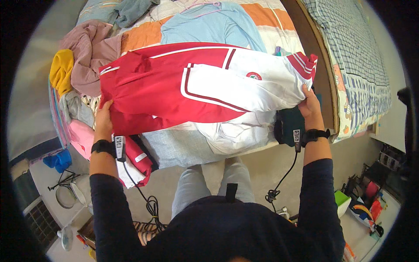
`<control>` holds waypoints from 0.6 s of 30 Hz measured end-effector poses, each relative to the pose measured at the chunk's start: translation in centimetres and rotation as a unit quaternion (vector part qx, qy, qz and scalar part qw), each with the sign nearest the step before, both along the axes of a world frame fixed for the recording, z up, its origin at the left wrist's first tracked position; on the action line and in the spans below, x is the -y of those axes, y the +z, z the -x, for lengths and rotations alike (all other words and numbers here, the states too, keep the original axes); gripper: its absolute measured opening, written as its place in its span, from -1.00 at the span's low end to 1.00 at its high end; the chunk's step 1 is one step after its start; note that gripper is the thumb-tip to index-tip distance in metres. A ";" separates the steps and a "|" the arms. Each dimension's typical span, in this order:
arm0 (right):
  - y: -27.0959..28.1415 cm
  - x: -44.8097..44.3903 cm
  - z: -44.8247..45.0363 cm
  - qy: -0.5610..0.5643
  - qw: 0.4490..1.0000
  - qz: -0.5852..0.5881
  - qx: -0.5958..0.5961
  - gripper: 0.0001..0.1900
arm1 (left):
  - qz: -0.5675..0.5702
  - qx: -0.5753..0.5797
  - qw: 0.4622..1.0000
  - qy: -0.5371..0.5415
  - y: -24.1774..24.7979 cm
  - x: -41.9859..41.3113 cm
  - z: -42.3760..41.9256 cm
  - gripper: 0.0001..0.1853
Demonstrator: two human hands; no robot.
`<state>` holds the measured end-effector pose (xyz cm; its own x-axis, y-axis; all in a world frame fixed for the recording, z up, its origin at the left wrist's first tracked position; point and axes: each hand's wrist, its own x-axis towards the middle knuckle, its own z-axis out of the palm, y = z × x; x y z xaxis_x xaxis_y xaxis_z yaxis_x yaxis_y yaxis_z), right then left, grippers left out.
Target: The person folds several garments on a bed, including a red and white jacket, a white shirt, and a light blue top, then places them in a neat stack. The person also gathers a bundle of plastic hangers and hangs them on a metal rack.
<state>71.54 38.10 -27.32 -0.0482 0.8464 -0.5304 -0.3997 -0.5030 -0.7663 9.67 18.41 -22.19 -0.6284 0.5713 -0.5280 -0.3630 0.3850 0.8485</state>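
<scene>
Stretched sideways between my hands is a red and white jacket (209,85), with a striped red collar at the right and a round badge on the white part. My left hand (104,118) grips its red end at the left. At the collar end, my right hand (309,103) pinches the white cloth near the edge. One white sleeve lies folded across the red body. Under the jacket, a crumpled white garment (235,134) and a grey cloth (180,145) show along the bed's near edge. Beyond it lies a light blue long-sleeved top (209,26) on a pink hanger.
Piled at the left are a mauve garment (93,49), a yellow cloth (62,70) and a pink one (80,136). Dark green cloth (289,126) lies by my right wrist. A second bed (353,65) stands at the right. Black cables (152,206) hang from both wrist straps.
</scene>
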 end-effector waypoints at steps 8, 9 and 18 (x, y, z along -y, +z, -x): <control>-4.7 -2.5 0.6 -0.039 0.995 0.050 0.081 -0.55 | 0.005 -0.117 0.993 -0.021 -8.4 -3.2 -2.8 -0.55; -4.8 -3.0 0.6 -0.023 0.982 0.046 0.179 -0.54 | -0.003 -0.114 0.993 -0.017 -8.8 -3.2 -2.6 -0.54; -6.9 -2.0 7.7 0.319 0.660 -0.356 0.580 -0.54 | 0.151 -0.505 0.840 -0.127 -12.7 -2.3 -0.2 -0.28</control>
<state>63.85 40.14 -34.20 -0.4263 0.9046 -0.0021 0.7815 0.3672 -0.5044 9.83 20.74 -34.85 -0.7215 0.6901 0.0567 0.6096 0.5942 0.5247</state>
